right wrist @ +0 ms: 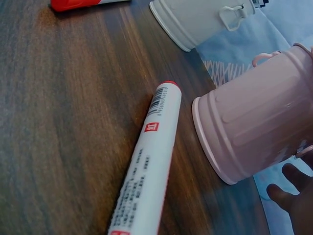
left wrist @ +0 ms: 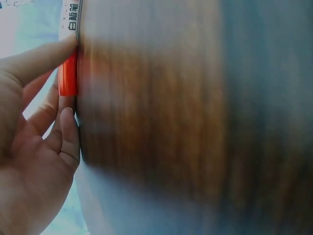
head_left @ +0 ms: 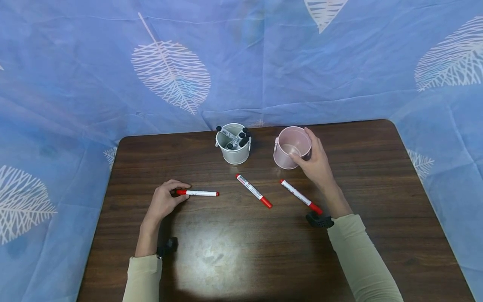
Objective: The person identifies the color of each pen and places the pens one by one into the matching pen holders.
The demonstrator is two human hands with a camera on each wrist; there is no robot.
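At the left of the table, my left hand [head_left: 164, 202] pinches a red-capped whiteboard marker [head_left: 202, 193] by its red cap end between thumb and fingers. In the left wrist view the thumb lies against that marker [left wrist: 68, 73] near the cap's edge. My right hand [head_left: 317, 163] holds a small pink bucket [head_left: 281, 157] at its right side, thumb over the near rim and fingers at the far right of it. The bucket stands upright on the table. Some fingers [right wrist: 281, 196] show beside its wall in the right wrist view.
A white bucket [head_left: 235, 157] with several black-capped markers stands left of the pink one. Two more red-capped markers, a middle one [head_left: 253, 189] and a right one [head_left: 298, 195], lie slanted on the brown table [head_left: 226, 251]. A blue leaf-patterned cloth [head_left: 241, 63] hangs behind.
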